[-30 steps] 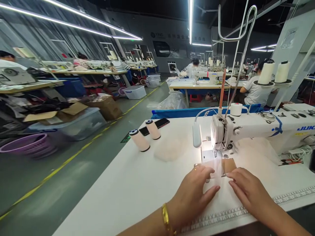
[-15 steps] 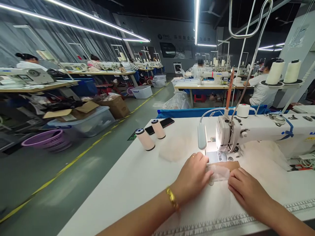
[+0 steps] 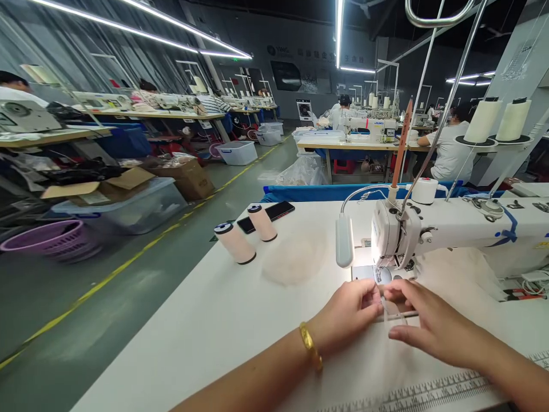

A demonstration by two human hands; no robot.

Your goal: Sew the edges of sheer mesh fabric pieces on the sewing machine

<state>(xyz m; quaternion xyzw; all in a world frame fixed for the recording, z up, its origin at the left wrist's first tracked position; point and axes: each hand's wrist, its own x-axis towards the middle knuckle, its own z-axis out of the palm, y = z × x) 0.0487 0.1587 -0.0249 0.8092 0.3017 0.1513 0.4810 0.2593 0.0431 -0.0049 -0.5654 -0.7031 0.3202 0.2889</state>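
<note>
Thin, sheer pale fabric point(image 3: 391, 312) lies on the white table just in front of the sewing machine's point(image 3: 388, 234) needle area. My left hand point(image 3: 354, 306), with a gold bracelet at the wrist, pinches the fabric's edge between thumb and fingers. To its right, my right hand point(image 3: 429, 323) has its thumb spread away from its fingers; the fingertips are near the fabric's upper edge, close to my left fingertips. Whether they touch it is unclear. A brownish piece beneath my right hand is mostly hidden. Another sheer pale piece point(image 3: 294, 260) lies flat to the left.
Two peach thread cones point(image 3: 235, 243) and a black phone point(image 3: 281, 212) are at the table's back left. A lamp point(image 3: 344, 240) hangs beside the machine head. A ruler strip point(image 3: 412, 397) runs along the front edge. Other people sit at machines beyond.
My hands have come closer together, and my right thumb and fingers have parted. The fabric between them is now bunched and partly lifted. The view has shifted slightly right.
</note>
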